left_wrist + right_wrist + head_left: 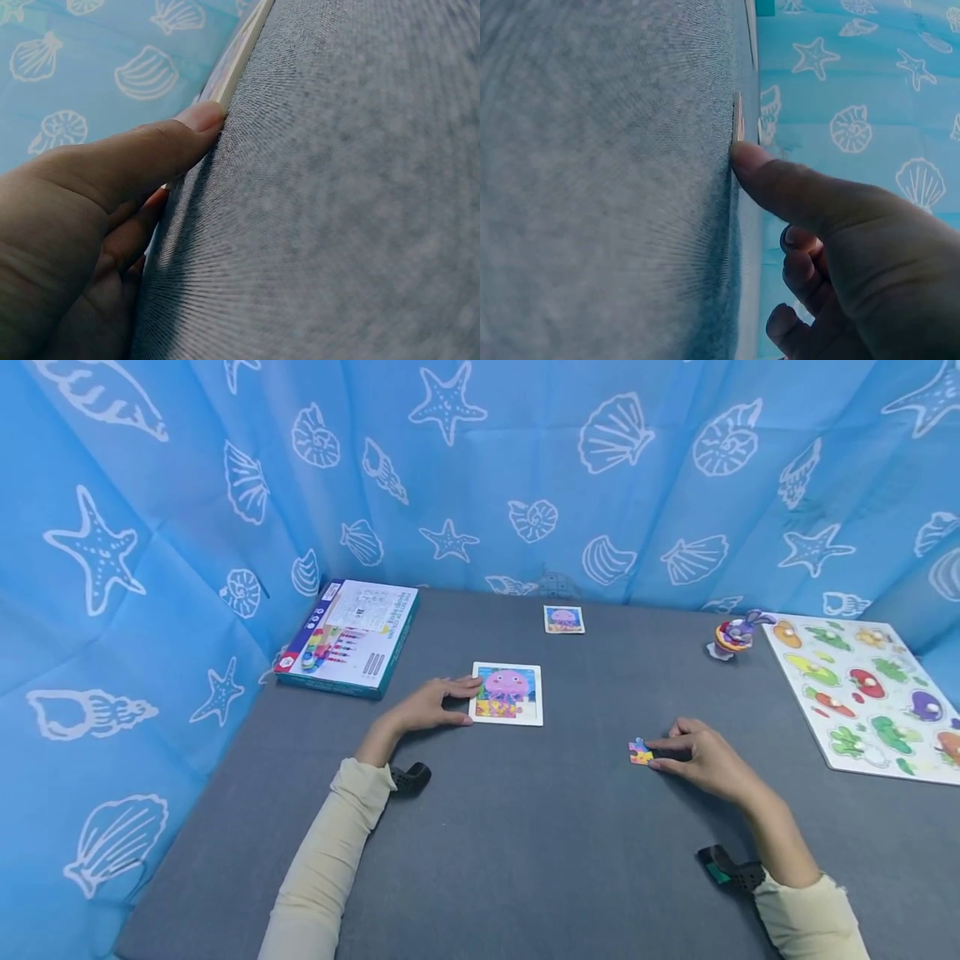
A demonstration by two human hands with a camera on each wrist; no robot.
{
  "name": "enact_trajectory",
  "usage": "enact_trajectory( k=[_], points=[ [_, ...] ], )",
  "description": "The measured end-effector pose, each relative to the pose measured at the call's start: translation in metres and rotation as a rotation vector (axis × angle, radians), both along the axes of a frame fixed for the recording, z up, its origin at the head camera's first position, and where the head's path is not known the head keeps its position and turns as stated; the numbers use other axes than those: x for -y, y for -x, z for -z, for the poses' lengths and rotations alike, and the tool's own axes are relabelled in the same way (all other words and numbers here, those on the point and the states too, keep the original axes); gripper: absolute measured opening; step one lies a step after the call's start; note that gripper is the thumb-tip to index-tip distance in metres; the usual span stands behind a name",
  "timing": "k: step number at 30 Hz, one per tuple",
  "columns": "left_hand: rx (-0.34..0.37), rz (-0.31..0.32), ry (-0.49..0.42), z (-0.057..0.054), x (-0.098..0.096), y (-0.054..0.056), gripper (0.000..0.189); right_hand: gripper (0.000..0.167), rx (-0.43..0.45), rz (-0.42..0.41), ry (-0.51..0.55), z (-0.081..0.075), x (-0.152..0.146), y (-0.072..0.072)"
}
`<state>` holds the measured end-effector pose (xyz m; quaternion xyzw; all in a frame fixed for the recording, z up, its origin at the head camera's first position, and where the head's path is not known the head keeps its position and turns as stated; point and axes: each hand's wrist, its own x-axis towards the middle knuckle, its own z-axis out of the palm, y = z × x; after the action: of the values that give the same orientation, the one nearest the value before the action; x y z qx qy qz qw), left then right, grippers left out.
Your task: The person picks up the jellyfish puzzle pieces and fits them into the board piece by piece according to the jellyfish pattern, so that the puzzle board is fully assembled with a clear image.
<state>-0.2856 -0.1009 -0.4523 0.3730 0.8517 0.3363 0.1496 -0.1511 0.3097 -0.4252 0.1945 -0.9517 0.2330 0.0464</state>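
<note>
A white-framed puzzle board (529, 716) with a pink jellyfish picture lies on the grey table. It has a bare gap at its lower right corner. My left hand (429, 703) holds the board at its left edge, thumb at the near corner and fingers farther up. In the left wrist view the thumb (199, 118) presses against the board's pale edge (238, 64). To the right of the board, my right hand (703, 758) pinches a small colourful puzzle piece (641, 752) between thumb and index finger. The right wrist view shows this piece (739, 118) edge-on, close to the tabletop.
Behind the board lies a small jellyfish picture card (564, 620). A flat boxed set (352, 639) sits at the back left. On the right are a small purple figure in a cup (731, 637) and a vegetable puzzle board (855, 693). A blue seashell curtain (525, 468) hangs behind.
</note>
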Motion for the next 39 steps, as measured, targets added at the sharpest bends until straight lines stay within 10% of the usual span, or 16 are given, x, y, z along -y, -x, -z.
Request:
enact_trajectory(
  k=[12, 27, 39],
  points=[
    [-0.006, 0.011, 0.013, -0.001, 0.002, 0.001, 0.058, 0.02, 0.067, -0.022, 0.045, -0.001, 0.009, 0.01],
    [0.001, 0.002, -0.013, -0.001, -0.001, 0.002, 0.058, 0.024, 0.055, -0.141, 0.082, -0.003, 0.103, 0.086],
    [0.005, 0.01, -0.015, 0.0, 0.002, 0.004, 0.058, 0.032, 0.149, -0.138, 0.118, 0.0, 0.132, 0.097]
  ],
)
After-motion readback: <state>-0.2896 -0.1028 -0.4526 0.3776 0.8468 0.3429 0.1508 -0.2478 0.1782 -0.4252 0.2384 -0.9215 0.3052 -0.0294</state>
